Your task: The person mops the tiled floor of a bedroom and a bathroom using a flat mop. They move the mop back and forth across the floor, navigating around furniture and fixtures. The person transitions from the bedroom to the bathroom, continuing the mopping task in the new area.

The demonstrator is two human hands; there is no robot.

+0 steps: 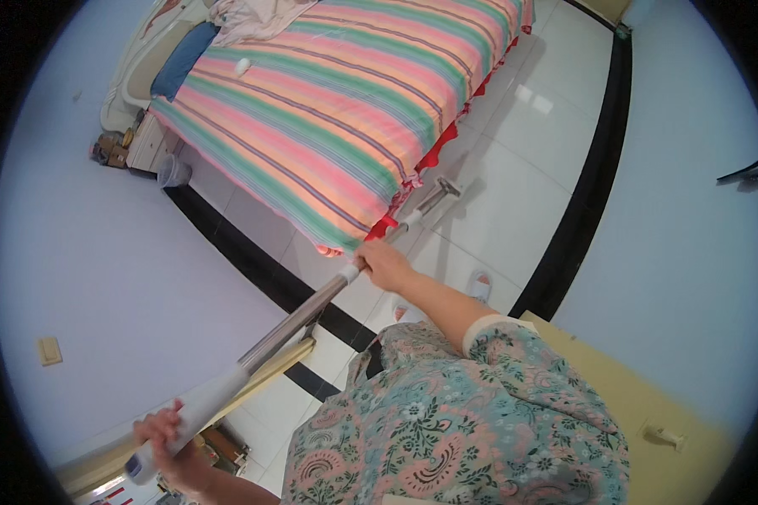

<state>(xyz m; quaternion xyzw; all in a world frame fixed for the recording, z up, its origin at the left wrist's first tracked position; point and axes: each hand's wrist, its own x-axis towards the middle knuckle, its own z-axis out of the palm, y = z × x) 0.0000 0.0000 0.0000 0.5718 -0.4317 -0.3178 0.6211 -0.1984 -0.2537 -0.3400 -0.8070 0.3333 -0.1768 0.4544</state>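
While hands (pixel 383 266) grip | silver pole (pixel 295 323) slants between (head (pixel 449 187) past right one)

The right forearm (pixel 442 299) reaches forward, bare, slanting toward the upper left, and runs almost straight into the right hand (pixel 385 266), which is turned knuckles up with its fingers curled into a closed grip. The left hand (pixel 170 442) sits lower and well apart, out to the left, its fingers bent over in a grasp. The left forearm (pixel 227 488) shows only in part, rising from the lower edge.
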